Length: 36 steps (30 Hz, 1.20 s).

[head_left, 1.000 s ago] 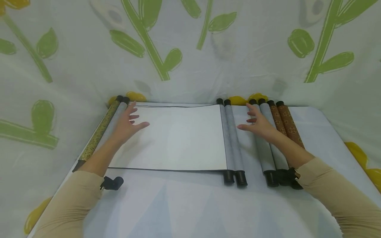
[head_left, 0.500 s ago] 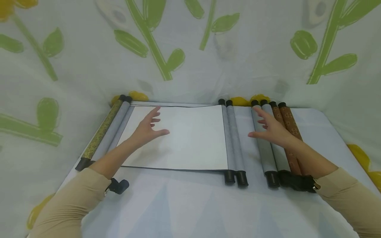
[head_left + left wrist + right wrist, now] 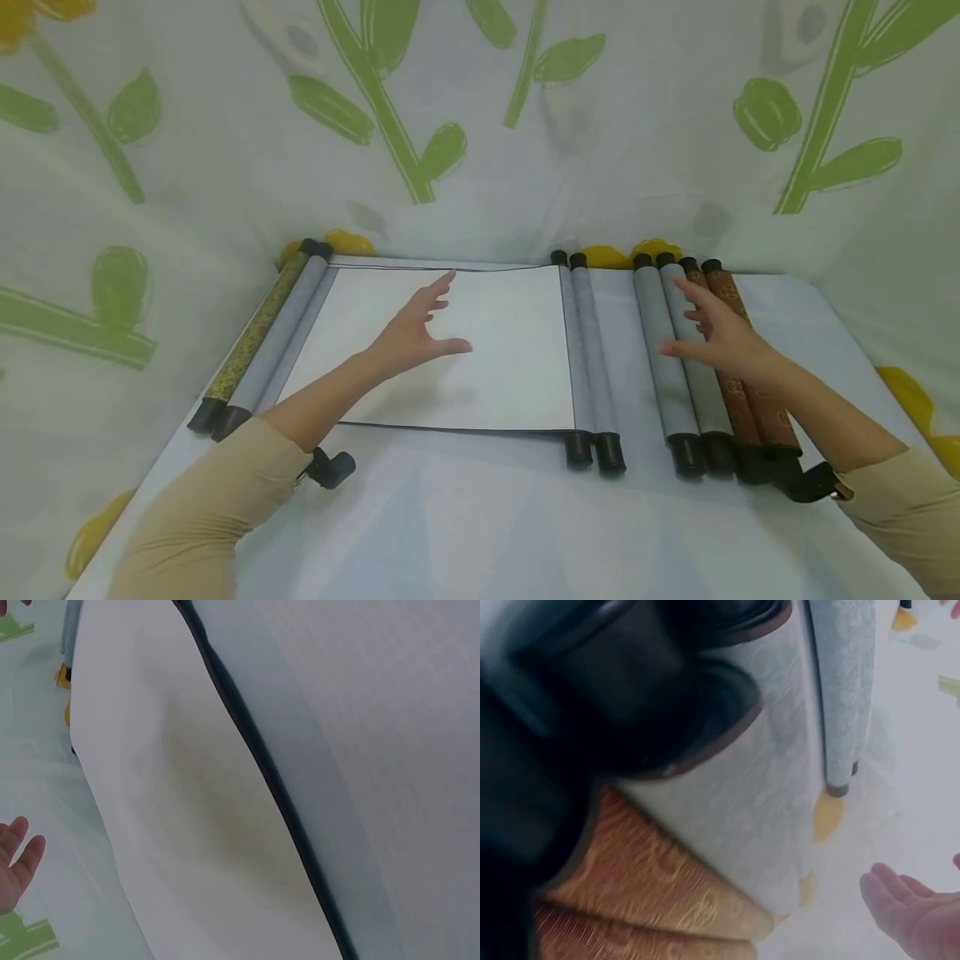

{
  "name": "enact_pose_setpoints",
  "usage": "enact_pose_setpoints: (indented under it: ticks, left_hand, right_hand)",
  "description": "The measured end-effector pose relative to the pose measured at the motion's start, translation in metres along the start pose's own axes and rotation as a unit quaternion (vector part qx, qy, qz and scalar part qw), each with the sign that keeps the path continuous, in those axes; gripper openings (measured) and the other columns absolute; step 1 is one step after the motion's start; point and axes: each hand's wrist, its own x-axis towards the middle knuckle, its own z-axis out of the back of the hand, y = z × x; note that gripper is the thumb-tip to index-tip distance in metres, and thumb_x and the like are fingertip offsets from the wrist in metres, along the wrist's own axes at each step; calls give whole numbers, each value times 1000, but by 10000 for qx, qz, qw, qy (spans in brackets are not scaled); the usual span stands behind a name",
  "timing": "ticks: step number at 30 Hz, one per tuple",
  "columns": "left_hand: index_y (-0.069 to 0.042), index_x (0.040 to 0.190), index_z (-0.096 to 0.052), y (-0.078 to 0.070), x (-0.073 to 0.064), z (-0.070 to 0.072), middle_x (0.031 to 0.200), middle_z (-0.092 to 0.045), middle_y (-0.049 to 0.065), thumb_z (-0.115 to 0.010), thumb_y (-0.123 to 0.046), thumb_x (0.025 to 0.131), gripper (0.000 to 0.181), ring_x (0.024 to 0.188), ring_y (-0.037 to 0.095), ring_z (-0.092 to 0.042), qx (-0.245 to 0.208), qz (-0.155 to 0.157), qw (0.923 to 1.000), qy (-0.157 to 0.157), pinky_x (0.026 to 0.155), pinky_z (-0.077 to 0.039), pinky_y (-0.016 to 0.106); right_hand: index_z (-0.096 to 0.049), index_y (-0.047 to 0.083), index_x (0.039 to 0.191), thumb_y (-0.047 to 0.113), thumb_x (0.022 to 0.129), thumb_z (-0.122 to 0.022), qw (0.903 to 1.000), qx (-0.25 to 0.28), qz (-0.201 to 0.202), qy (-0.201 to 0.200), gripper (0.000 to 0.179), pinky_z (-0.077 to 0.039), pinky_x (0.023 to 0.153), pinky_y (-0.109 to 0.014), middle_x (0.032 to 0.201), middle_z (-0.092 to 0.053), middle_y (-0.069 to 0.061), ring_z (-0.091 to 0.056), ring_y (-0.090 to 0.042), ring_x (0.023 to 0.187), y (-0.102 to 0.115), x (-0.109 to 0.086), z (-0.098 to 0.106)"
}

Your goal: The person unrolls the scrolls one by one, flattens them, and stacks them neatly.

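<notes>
A hanging scroll lies partly unrolled, its blank white paper [image 3: 510,358] spread between grey rolled ends. My left hand [image 3: 411,337] is over the middle of this paper, thumb apart from the fingers, and holds nothing. Its shadow falls on the sheet in the left wrist view, where part of the hand [image 3: 16,862] shows at the left edge. Over the rolled scrolls on the right is my right hand [image 3: 723,337], also holding nothing, with thumb and fingers spread. Beneath it are a grey scroll [image 3: 663,367] and a brown patterned scroll [image 3: 768,417], each with black end knobs.
On the left lie a yellow-patterned scroll [image 3: 258,333] and a grey scroll [image 3: 281,329]. Two grey rollers [image 3: 592,358] run along the paper's right side. A curtain [image 3: 525,192] printed with green stems hangs behind the white-covered table [image 3: 480,517].
My left hand has moved right, from the paper's left edge to its middle. My right hand has moved right too, from the grey scrolls toward the brown ones. The scrolls stay put.
</notes>
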Motion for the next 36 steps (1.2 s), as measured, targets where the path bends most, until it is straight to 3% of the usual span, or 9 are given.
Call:
enact_pose_setpoints:
  ticks: [6, 11, 18, 22, 29, 36]
  left_hand:
    - [-35, 151, -14, -15, 14, -17, 149, -33, 10, -79, -44, 72, 103, 130, 27, -44, -177, -127, 9997, 80, 100, -40, 51]
    - [-34, 152, -12, -28, 22, -31, 150, -32, 8, -79, -45, 72, 104, 131, 24, -43, -195, -164, 9994, 219, 102, -39, 49]
    - [-33, 152, -13, -51, 33, -52, 154, -26, 2, -78, -45, 73, 103, 134, 21, -40, -304, -276, 9966, 717, 101, -39, 47]
    - [-33, 152, -15, -63, 41, -69, 154, -26, 0, -78, -45, 74, 101, 134, 21, -39, -432, -411, 9942, 896, 102, -39, 46]
    - [-29, 153, -11, -79, 57, -104, 152, -29, 10, -77, -44, 75, 103, 133, 27, -39, -638, -532, 9904, 1107, 102, -39, 43]
    - [-31, 152, -11, -92, 76, -133, 156, -22, 3, -76, -46, 75, 103, 141, 20, -26, -679, -390, 9893, 1228, 108, -32, 42]
  right_hand:
    - [-1, 15, 153, 21, 85, -72, 9994, -334, -88, -31, 99, -28, 92, -72, 156, -7, -22, -25, -56, 129, -7, -10, 8]
    - [1, 12, 153, 23, 86, -70, 9987, -471, -164, -53, 98, -27, 91, -72, 156, -6, -24, -25, -57, 129, -13, -14, 14]
    - [5, 12, 152, 25, 87, -69, 9977, -485, -478, -28, 99, -26, 90, -74, 155, -3, -27, -22, -55, 131, -28, -20, 19]
    - [6, 13, 152, 24, 88, -68, 9975, -322, -629, -34, 98, -26, 92, -73, 153, -7, -31, -20, -56, 131, -35, -24, 22]
    - [5, 10, 152, 25, 89, -67, 9972, -235, -709, 31, 97, -27, 90, -73, 151, -7, -34, -20, -58, 129, -45, -24, 21]
    - [2, 6, 152, 24, 90, -66, 9968, -99, -771, 164, 93, -34, 89, -70, 152, -6, -33, -23, -61, 126, -53, -22, 15]
